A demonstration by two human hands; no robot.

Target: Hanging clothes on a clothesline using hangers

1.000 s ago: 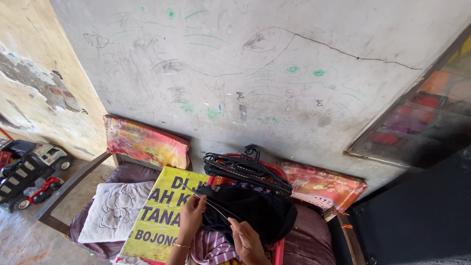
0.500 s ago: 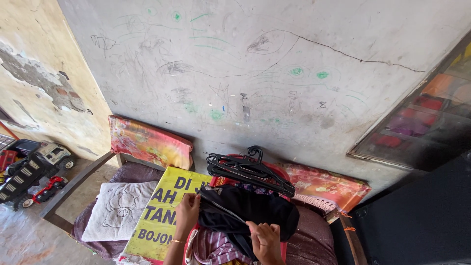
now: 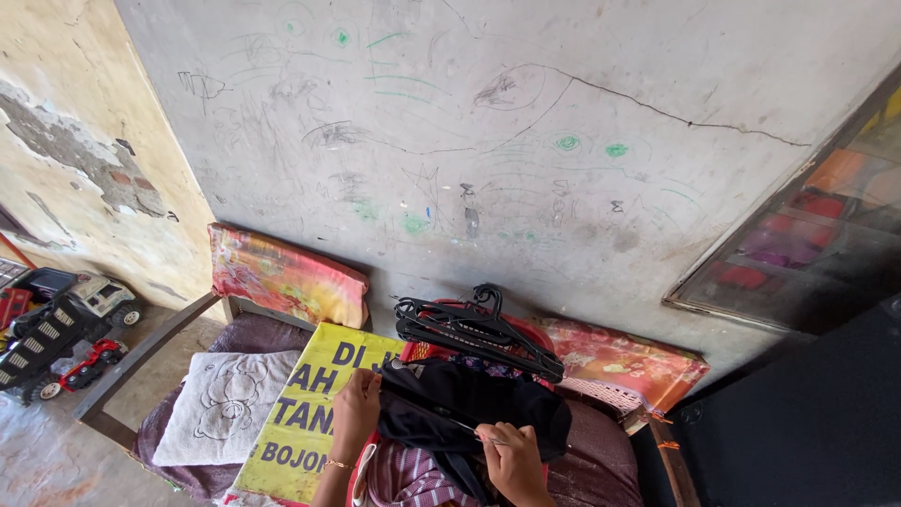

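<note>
A person's two hands hold a black garment (image 3: 474, 408) spread over a red laundry basket (image 3: 530, 330). The left hand (image 3: 357, 410) pinches the garment's left edge; the right hand (image 3: 511, 457) grips its lower edge, fingers closed on cloth (a thin dark strap runs between them). The garment's long axis runs left to right. Black hangers (image 3: 474, 330) lie just beyond it; a yellow sign (image 3: 300, 413) sits left.

Both forearms are bare, with no sleeves reaching into sight. The left hand (image 3: 357, 410) has a thin gold-coloured bangle around its wrist. The right hand (image 3: 513, 458) wears no ring or band that I can see.
</note>
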